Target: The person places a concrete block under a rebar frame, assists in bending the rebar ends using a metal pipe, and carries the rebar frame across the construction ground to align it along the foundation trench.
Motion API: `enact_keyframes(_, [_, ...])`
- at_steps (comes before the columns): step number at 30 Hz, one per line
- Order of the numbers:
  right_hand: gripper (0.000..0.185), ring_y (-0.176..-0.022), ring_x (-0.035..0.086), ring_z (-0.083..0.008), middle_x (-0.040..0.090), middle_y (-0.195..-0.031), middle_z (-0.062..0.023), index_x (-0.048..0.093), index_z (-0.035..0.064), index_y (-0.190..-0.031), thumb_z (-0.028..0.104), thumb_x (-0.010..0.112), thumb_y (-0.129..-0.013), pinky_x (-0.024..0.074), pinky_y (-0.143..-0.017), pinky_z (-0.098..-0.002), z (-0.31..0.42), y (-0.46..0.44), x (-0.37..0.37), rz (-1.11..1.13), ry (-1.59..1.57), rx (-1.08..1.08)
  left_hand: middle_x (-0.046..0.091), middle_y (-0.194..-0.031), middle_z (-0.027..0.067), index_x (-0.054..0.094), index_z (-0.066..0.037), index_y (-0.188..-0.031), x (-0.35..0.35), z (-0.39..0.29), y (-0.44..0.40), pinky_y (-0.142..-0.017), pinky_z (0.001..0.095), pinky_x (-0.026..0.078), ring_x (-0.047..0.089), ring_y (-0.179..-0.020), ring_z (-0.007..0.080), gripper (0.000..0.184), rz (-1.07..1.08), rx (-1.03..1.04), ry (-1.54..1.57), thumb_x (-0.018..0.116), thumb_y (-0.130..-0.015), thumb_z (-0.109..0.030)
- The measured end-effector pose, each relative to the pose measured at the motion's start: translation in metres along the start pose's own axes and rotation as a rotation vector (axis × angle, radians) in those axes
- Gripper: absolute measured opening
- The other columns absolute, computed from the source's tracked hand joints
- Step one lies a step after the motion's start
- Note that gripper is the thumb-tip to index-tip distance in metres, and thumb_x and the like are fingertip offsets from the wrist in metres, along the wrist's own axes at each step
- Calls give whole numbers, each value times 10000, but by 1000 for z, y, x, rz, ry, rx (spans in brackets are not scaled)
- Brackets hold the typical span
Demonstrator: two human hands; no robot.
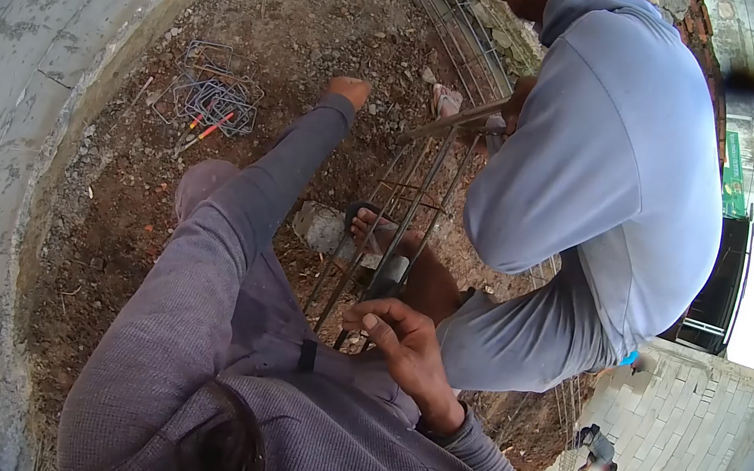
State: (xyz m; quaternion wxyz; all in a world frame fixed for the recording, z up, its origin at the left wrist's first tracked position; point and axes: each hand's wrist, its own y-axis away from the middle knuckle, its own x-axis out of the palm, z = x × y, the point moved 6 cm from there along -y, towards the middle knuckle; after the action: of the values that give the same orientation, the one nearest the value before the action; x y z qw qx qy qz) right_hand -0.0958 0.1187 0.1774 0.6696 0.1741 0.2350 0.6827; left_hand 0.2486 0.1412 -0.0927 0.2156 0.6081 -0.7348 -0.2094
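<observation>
My left hand [349, 90] is stretched out over the dirt at the end of a grey sleeve. Only its back shows, so its fingers are hidden. My right hand [413, 353] is close to my lap, beside the rebar cage [414, 197]. Its thumb presses toward the curled fingers, and anything pinched between them is too small to make out. The steel cage runs away from me, with long bars and square ties. A co-worker in a light grey shirt [594, 151] sits to the right, a hand [517, 101] at the far end of the cage.
Bent steel stirrups [215, 99] lie piled on the ground at left, with a red-handled tool [215, 126] on them. A concrete block [320, 227] sits by the co-worker's sandalled foot [369, 226]. A curved concrete wall [21, 104] bounds the left. Another person [598, 449] is farther off.
</observation>
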Motion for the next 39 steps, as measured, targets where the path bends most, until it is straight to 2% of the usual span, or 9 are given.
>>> enact_keyframes(2, [220, -994, 640, -192, 664, -1049, -127, 604, -34, -1096, 137, 545, -971, 511, -896, -322, -6, 1, 13, 48, 172, 16, 652, -1134, 170, 642, -11, -1166, -3, -2, 4, -961, 399, 460, 618, -1052, 314, 415, -37, -16, 11, 615, -847, -275])
enact_keyframes(10, [210, -943, 637, -174, 670, -1010, -112, 609, -39, -1086, 123, 541, -971, 510, -862, -308, -2, -1, 34, 31, 70, 35, 615, -1214, 201, 622, 9, -1187, -3, -11, 10, -997, 417, 451, 592, -1113, 349, 404, -5, -39, 38, 616, -865, -235])
enact_keyframes(20, [211, -939, 641, -167, 676, -989, -106, 612, -28, -1080, 138, 532, -977, 511, -864, -312, 1, -7, 32, 9, -13, 83, 595, -1249, 196, 613, 23, -1189, 2, -8, 10, -1009, 413, 448, 585, -1130, 333, 398, -8, -42, 94, 619, -863, -206])
enact_keyframes(26, [196, -953, 645, -183, 676, -995, -116, 608, -31, -1055, 132, 534, -975, 512, -879, -317, -4, -4, 44, 53, -57, 103, 591, -1259, 194, 603, 23, -1201, 5, 8, 7, -1002, 415, 445, 582, -1140, 336, 398, 40, -166, 47, 607, -858, -179])
enact_keyframes(28, [193, -952, 646, -186, 674, -997, -118, 606, -35, -1055, 124, 530, -975, 512, -882, -319, -6, -3, 49, 60, -68, 106, 657, -1138, 154, 664, -6, -1143, 2, 6, 2, -877, 388, 495, 635, -933, 285, 357, -41, -104, 97, 620, -841, -191])
enact_keyframes(32, [209, -943, 637, -172, 660, -997, -106, 603, -29, -1071, 148, 553, -972, 510, -879, -305, -6, -9, 48, 76, -102, 112, 647, -1160, 169, 663, -1, -1136, 5, 4, -2, -917, 390, 486, 630, -989, 296, 355, 9, -65, 59, 622, -842, -197])
enact_keyframes(34, [194, -944, 642, -179, 664, -999, -113, 599, -35, -1075, 118, 532, -976, 512, -877, -311, -2, -13, 45, 65, -80, 106, 650, -1151, 199, 662, 38, -1097, 7, 2, 0, -990, 385, 460, 625, -1069, 332, 350, -47, -97, 93, 615, -827, -180])
enact_keyframes(39, [187, -942, 647, -186, 667, -999, -122, 593, -39, -1083, 96, 514, -980, 515, -879, -321, 2, -20, 31, 55, -52, 68, 662, -1129, 194, 681, 42, -1045, 12, -4, 16, -962, 376, 475, 639, -1036, 330, 324, -30, -63, 42, 619, -815, -177])
